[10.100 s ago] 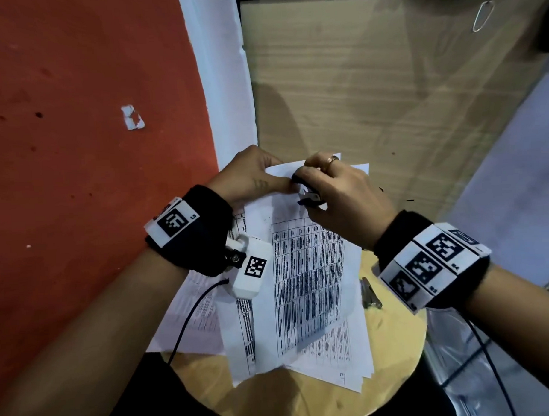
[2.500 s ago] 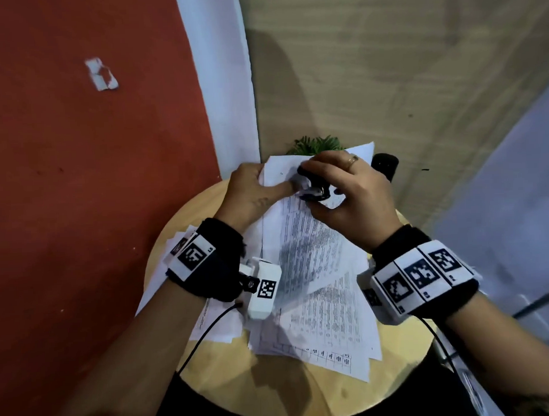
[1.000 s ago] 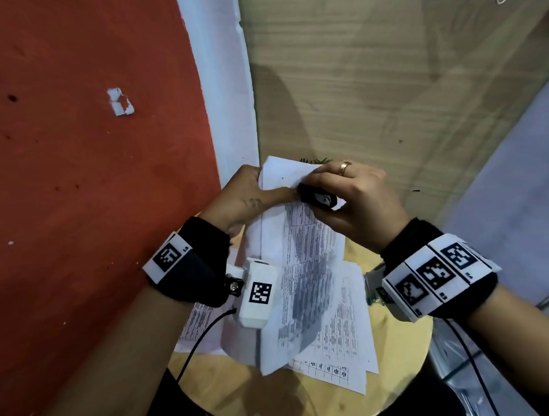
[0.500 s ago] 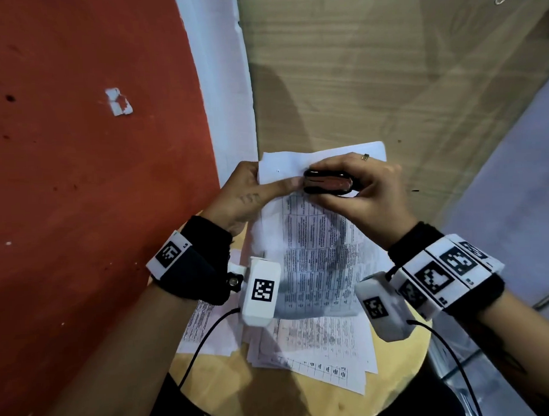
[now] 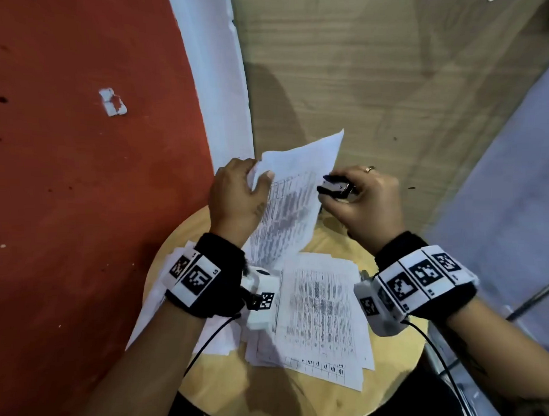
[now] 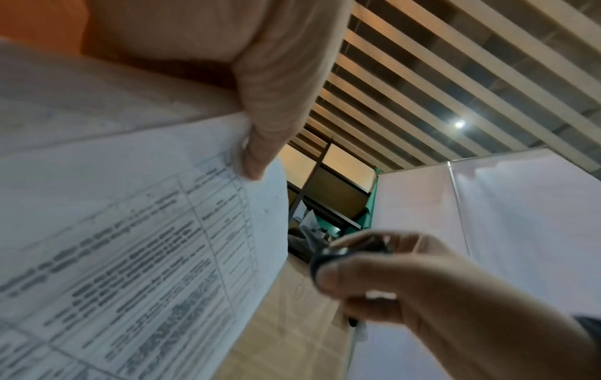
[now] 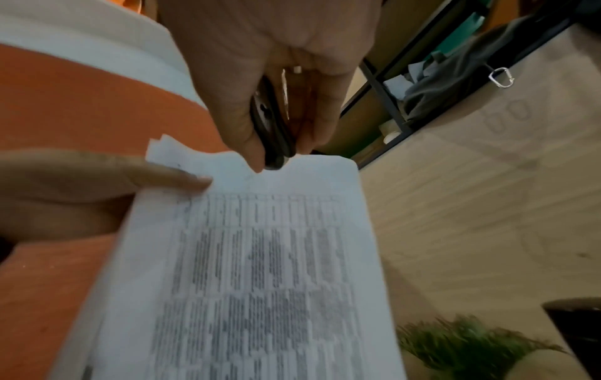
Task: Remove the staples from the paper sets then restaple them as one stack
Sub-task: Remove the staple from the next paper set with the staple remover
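My left hand (image 5: pixel 235 200) pinches a printed white paper set (image 5: pixel 285 207) aloft, my right hand (image 5: pixel 366 201) grips the small black staple remover (image 5: pixel 334 188) (just beside it), restapling not yet begun.

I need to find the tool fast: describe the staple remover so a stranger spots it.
Above the round wooden table, beside the raised paper set, find the right hand. Its fingers pinch the staple remover, small, black and silver; everything nearby is white paper.
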`<state>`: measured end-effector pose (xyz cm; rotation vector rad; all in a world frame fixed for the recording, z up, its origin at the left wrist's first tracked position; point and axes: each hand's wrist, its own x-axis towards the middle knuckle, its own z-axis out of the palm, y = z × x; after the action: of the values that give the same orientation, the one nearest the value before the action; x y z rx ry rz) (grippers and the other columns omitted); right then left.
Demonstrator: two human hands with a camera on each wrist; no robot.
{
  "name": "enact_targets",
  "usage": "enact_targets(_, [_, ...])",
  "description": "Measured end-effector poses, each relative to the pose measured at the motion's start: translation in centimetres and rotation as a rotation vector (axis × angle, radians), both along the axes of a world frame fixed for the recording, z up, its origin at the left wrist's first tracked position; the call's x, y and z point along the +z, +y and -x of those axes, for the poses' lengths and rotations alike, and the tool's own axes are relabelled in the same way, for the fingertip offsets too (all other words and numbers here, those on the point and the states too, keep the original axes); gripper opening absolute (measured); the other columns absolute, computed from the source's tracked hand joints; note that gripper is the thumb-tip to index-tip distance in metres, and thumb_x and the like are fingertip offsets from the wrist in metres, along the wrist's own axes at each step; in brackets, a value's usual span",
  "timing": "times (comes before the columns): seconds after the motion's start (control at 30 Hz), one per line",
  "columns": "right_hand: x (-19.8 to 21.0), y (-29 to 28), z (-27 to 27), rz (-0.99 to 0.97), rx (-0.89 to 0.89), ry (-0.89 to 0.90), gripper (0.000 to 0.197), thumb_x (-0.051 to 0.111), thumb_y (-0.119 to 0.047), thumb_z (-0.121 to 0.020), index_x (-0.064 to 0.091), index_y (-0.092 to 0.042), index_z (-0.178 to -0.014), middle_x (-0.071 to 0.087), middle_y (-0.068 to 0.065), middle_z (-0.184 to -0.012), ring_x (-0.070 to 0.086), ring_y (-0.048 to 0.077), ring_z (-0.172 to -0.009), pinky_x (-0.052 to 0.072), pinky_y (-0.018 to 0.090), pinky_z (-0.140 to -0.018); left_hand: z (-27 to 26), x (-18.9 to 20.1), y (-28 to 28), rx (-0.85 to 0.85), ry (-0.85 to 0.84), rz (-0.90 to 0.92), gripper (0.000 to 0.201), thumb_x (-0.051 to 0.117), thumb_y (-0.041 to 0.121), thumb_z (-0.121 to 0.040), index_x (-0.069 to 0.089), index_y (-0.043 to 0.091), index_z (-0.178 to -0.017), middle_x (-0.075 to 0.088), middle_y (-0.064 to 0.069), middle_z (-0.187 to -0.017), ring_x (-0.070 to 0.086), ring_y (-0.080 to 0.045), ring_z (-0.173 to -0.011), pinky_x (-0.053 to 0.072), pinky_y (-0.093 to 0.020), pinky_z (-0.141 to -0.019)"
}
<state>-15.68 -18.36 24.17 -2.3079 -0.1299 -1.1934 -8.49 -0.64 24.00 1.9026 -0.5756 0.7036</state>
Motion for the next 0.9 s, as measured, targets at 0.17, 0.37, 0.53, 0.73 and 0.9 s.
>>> enact_targets(0.17, [-0.6, -0.4, -0.3, 0.001, -0.057, 0.262, 0.044, 0.082, -0.021, -0.065, 0.07, -0.005, -0.103, 0.069, 0.014, -0.096, 0.063, 0.032, -0.087, 0.049, 0.037, -0.079, -0.8, -0.1, 0.3, -0.08, 0.099, 0.024, 0.067, 0.049, 0.056, -0.073, 0.069, -0.001, -0.099, 0.069, -0.021, -0.095, 0.065, -0.036, -0.089, 0.051, -0.049, -0.079])
enact_targets(0.37, [3.9, -0.6, -0.3, 0.041, 0.189, 0.36, 0.045, 0.086, -0.019, -0.057, 0.071, -0.016, -0.1, 0.045, 0.006, -0.136, 0.054, 0.01, -0.104, 0.034, 0.003, -0.081, -1.5, 0.2, 1.0, -0.207, 0.296, 0.03, 0.072, 0.062, 0.061, -0.064, 0.068, 0.004, -0.108, 0.071, -0.014, -0.104, 0.067, -0.029, -0.099, 0.052, -0.049, -0.089])
enact_targets(0.53, [5.8, -1.5, -1.3, 0.192, 0.285, 0.642, 0.044, 0.088, -0.019, -0.052, 0.073, -0.023, -0.093, 0.052, 0.004, -0.131, 0.059, 0.014, -0.096, 0.046, 0.035, -0.093, -1.1, 1.1, 1.5, -0.347, 0.398, 0.047, 0.056, 0.075, 0.043, -0.069, 0.068, 0.002, -0.106, 0.072, -0.01, -0.103, 0.068, -0.026, -0.1, 0.051, -0.045, -0.094])
enact_targets(0.73, [5.5, -1.8, -1.3, 0.111, 0.349, 0.684, 0.043, 0.089, -0.015, -0.051, 0.074, -0.017, -0.092, 0.07, 0.002, -0.092, 0.066, 0.019, -0.084, 0.052, 0.044, -0.082, -1.4, 1.4, 2.2, -0.171, 0.268, 0.133, 0.066, 0.085, 0.037, -0.058, 0.061, 0.017, -0.117, 0.062, 0.004, -0.096, 0.055, -0.011, -0.091, 0.044, -0.026, -0.085])
enact_targets(0.9, [5.4, -1.4, -0.6, 0.154, 0.336, 0.677, 0.045, 0.088, -0.018, -0.05, 0.074, -0.018, -0.093, 0.069, -0.001, -0.091, 0.065, 0.018, -0.086, 0.051, 0.039, -0.081, 1.7, 4.5, 1.8, 0.256, -0.273, -0.293, 0.096, 0.079, 0.055, -0.055, 0.043, 0.024, -0.139, 0.05, -0.004, -0.13, 0.041, -0.024, -0.119, 0.031, -0.038, -0.092])
